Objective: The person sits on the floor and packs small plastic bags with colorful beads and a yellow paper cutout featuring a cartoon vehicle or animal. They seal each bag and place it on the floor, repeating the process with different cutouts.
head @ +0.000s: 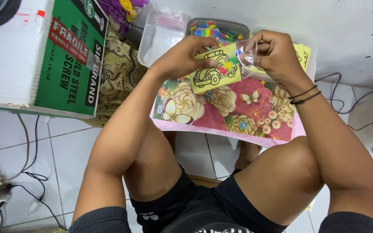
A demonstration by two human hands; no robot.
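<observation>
1. Head view, hands: a yellow card point(214, 71) printed with a black car outline is pinched by the left hand point(182, 56), thumb on its face. The mouth of a small clear plastic bag point(248, 55) is closed on by the right hand point(277, 54). Card and bag are held together above a floral-patterned board point(225, 110), which is laid over the knees like a desk.

2. Head view, handling: the card is judged light and fairly stiff, best held by its edges. The bag is judged thin, soft and slippery, best gripped at its open rim. Small coloured pieces point(227, 65) are seen on the card's right end; they look loose and easily spilled.

3. Head view, hidden: a grey tray of coloured bits point(221, 31) is partly covered by the hands. More yellow cards point(303, 54) are mostly hidden behind the right hand. Whether the card is already inside the bag cannot be told. A green cardboard box point(72, 56) is cut off at the top.
</observation>
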